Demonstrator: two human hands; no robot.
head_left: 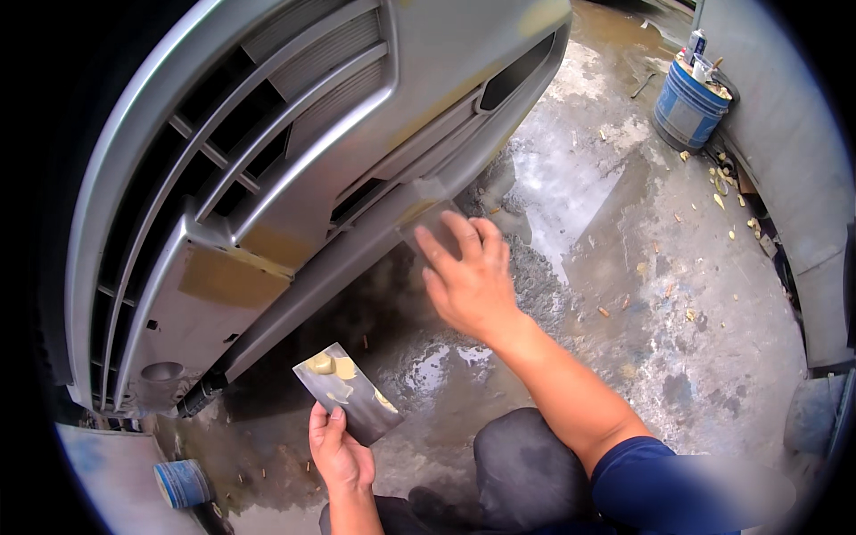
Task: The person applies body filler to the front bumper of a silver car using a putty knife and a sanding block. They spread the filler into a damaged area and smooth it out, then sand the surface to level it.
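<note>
My left hand (339,450) grips a flat grey metal plate (361,410) by its lower edge, thumb on top. Dabs of pale yellow putty (343,367) sit on the plate's upper part. My right hand (473,276) pinches a thin greyish putty spreader (428,223), smeared by motion, at the lower edge of a silver car bumper (294,214). Beside the blade a yellowish putty patch (415,210) shows on that edge. More dried, tan putty (232,275) covers the bumper near its grille corner. The spreader's exact contact with the bumper is hard to make out.
A blue bucket (687,107) filled with odds and ends stands at the far right against a grey panel (785,116). Another blue can (182,483) is at the lower left. Wet concrete floor (571,205) carries scattered putty scraps. My knee (530,459) is below my right forearm.
</note>
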